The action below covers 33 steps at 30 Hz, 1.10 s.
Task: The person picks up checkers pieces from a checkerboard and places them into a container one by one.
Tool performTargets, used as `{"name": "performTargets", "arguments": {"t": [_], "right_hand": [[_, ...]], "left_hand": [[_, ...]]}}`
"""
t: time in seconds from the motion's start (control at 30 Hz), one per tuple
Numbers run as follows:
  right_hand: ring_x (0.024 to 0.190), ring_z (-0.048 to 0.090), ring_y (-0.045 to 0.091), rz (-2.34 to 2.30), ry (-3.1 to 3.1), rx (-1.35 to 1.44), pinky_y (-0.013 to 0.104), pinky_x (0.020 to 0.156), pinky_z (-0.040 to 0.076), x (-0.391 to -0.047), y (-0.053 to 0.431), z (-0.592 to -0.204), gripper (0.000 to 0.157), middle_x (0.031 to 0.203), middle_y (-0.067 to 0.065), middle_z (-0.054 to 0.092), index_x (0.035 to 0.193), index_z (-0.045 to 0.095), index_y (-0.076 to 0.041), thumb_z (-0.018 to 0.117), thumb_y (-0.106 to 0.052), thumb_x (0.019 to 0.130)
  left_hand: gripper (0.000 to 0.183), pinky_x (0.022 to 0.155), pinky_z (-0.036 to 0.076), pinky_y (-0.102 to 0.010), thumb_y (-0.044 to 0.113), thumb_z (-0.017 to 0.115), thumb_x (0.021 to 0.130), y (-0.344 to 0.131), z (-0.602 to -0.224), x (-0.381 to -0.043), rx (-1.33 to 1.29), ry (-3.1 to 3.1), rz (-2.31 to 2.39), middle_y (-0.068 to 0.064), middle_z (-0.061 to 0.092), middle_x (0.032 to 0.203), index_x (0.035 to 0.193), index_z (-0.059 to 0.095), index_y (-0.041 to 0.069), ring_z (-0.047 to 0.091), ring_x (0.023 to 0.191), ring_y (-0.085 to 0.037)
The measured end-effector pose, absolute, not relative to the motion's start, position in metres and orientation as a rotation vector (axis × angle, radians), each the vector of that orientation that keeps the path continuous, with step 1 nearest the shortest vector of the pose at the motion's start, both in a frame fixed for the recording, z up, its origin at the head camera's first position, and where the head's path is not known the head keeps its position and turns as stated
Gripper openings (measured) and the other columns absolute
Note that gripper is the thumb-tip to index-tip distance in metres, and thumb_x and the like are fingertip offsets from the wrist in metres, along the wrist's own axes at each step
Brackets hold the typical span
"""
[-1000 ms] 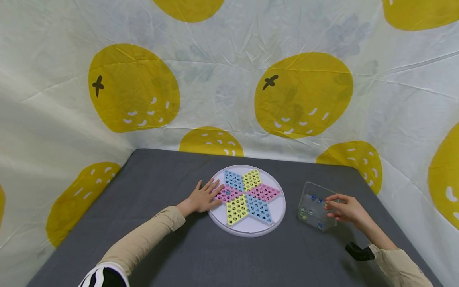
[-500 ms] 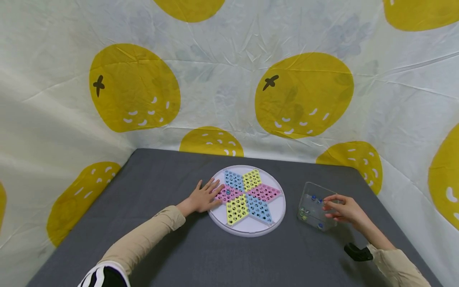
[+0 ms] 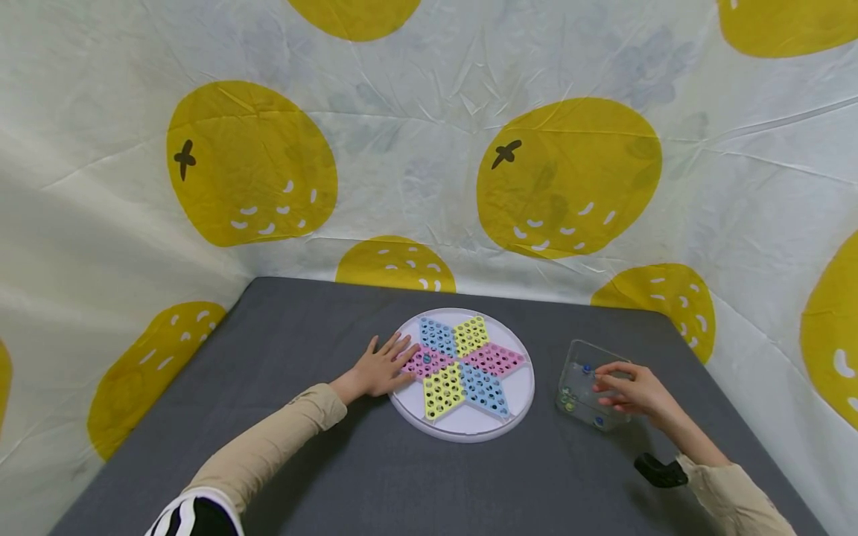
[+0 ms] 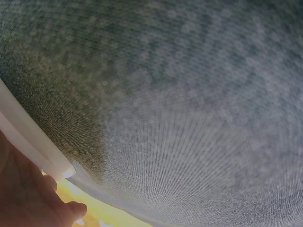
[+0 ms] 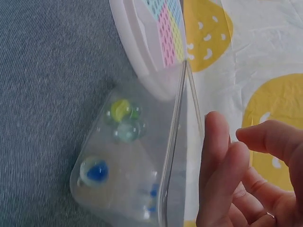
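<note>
My left hand [image 3: 377, 372] lies with fingers spread over the left edge of a round white Chinese checkers board [image 3: 525, 391], its fingertips reaching the pink point. A dark bluish marble [image 3: 427, 359] sits in a hole there. My right hand [image 3: 633, 391] hovers over a clear plastic box [image 5: 174, 137], fingers bent and tips close together. No marble shows between the fingertips, though one could be hidden behind them. In the box lie several marbles: a yellow-green marble [image 5: 120, 109], a pale clear marble [image 5: 127, 131] and a blue-and-clear marble [image 5: 94, 170] among them.
Dark grey cloth [image 3: 402, 484] covers the table. A white curtain [image 3: 415, 171] with yellow fruit prints hangs behind and at both sides. A black camera mount [image 3: 660, 470] sticks out from the right wrist.
My right hand has shifted a little to the left above the box, its fingers still bent. The left hand and the board have stayed where they were.
</note>
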State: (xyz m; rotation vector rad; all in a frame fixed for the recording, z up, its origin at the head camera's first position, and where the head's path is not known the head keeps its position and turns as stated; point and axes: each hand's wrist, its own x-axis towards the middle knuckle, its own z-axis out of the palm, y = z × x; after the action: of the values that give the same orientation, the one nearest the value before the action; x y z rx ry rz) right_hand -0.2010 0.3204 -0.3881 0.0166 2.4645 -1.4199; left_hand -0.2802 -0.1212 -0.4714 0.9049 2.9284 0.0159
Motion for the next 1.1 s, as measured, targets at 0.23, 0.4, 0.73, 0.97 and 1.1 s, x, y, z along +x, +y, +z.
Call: {"name": "performTargets", "arguments": {"t": [0.23,0.4,0.73,0.97,1.1], "right_hand": [[0.069,0.067,0.012,-1.450,2.436,-0.021,0.026,0.055,0.051,-0.203,0.307,-0.386,0.039,0.086,-0.003,0.068,0.115,0.052,-0.001,0.053,-0.030,0.089],[0.070,0.068,0.017,-1.454,2.432,-0.012,0.027,0.056,0.051,-0.206,0.292,-0.386,0.046,0.087,0.001,0.069,0.118,0.048,0.004,0.055,-0.030,0.088],[0.068,0.068,0.020,-1.457,2.423,-0.087,0.030,0.056,0.051,-0.212,0.267,-0.388,0.040,0.081,0.000,0.068,0.112,0.053,0.002,0.058,-0.028,0.086],[0.064,0.067,0.017,-1.469,2.411,-0.111,0.028,0.053,0.050,-0.216,0.248,-0.392,0.039,0.082,0.007,0.069,0.112,0.052,0.004,0.057,-0.025,0.087],[0.061,0.066,0.014,-1.460,2.401,-0.131,0.025,0.051,0.049,-0.219,0.235,-0.394,0.042,0.083,0.008,0.069,0.113,0.050,0.007,0.057,-0.024,0.087]], "left_hand": [[0.062,0.105,0.010,-0.058,0.052,0.031,0.092,-0.121,-0.474,-0.281,0.913,2.938,0.033,-0.004,0.015,0.151,0.144,0.017,0.021,0.008,0.140,-0.026],[0.063,0.105,0.010,-0.058,0.053,0.029,0.092,-0.121,-0.472,-0.280,0.896,2.932,0.015,-0.003,0.013,0.151,0.144,0.014,0.023,0.006,0.140,-0.025],[0.063,0.106,0.010,-0.058,0.055,0.027,0.091,-0.120,-0.467,-0.278,0.883,2.924,0.007,-0.003,0.012,0.151,0.144,0.014,0.023,0.006,0.140,-0.025],[0.062,0.105,0.011,-0.058,0.053,0.028,0.092,-0.120,-0.467,-0.278,0.901,2.935,0.019,-0.004,0.014,0.151,0.144,0.016,0.022,0.007,0.140,-0.026],[0.063,0.105,0.010,-0.058,0.053,0.028,0.092,-0.120,-0.467,-0.278,0.896,2.928,0.019,-0.004,0.013,0.151,0.144,0.015,0.022,0.006,0.140,-0.026]]}}
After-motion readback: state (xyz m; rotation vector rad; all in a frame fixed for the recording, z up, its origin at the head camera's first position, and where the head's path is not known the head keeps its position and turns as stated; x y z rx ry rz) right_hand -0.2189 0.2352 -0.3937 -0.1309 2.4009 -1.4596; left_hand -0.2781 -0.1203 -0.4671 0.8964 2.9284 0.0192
